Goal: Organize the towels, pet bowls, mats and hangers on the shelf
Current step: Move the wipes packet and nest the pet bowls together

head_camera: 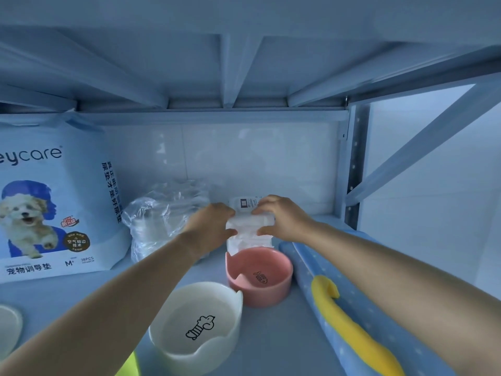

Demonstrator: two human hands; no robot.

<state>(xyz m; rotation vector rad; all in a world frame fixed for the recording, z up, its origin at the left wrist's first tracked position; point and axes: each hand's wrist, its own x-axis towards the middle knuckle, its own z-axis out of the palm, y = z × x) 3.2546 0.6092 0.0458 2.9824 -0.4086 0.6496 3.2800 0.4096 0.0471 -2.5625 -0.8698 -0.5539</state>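
Note:
My left hand (210, 229) and my right hand (282, 218) both grip a small white packet of folded towels (249, 232) wrapped in plastic, near the back of the shelf (271, 335). Just in front of the packet sits a pink pet bowl (260, 278) with a fish drawing. A white pet bowl (199, 329) with the same drawing stands nearer to me. A blue dotted rolled mat (352, 316) lies along the right side, with a yellow hanger (349, 332) on top of it.
A large blue bag of pet training pads (51, 196) stands at the left. A crinkled clear plastic pack (160, 218) sits beside it, behind my left hand. Another pale bowl's rim (9, 329) shows at the left edge. The shelf post (352, 169) stands at the right.

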